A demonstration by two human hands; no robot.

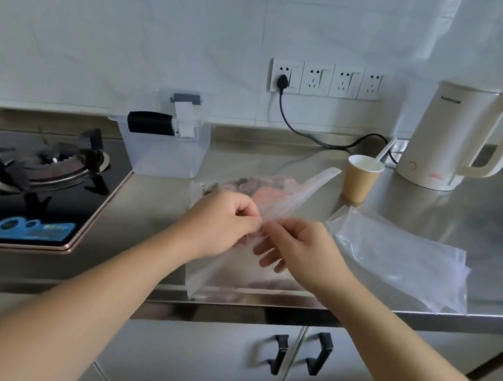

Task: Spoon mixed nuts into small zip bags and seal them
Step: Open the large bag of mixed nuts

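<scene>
Head view: a stainless-steel bench (161, 199) runs along a white tiled wall (136, 36), its front edge at 6 o'clock above grey cabinet doors with black handles (280, 353). At 9 o'clock a black glass gas hob (34, 184) is set into the bench. A clear plastic container (167, 149) stands at 11 o'clock. At 12 o'clock a row of wall sockets (325, 79) carries one black plug, whose cable runs to a cream kettle (456, 138) at 2 o'clock. A brown paper cup (361, 179) with a white utensil in it stands just beside the kettle.

At the middle, the left hand (224, 221) and right hand (303, 246) both pinch the top edge of a small zip bag (221, 277); each grip is narrow, fingertips closed on the plastic. The bag's lower edge overhangs the bench front. Just behind the hands lies a bag of mixed nuts (263, 188), its opening raised toward 1 o'clock. A stack of empty bags (399, 257) lies at 3 o'clock, reaching the bench edge. Bare steel lies between hob and hands.
</scene>
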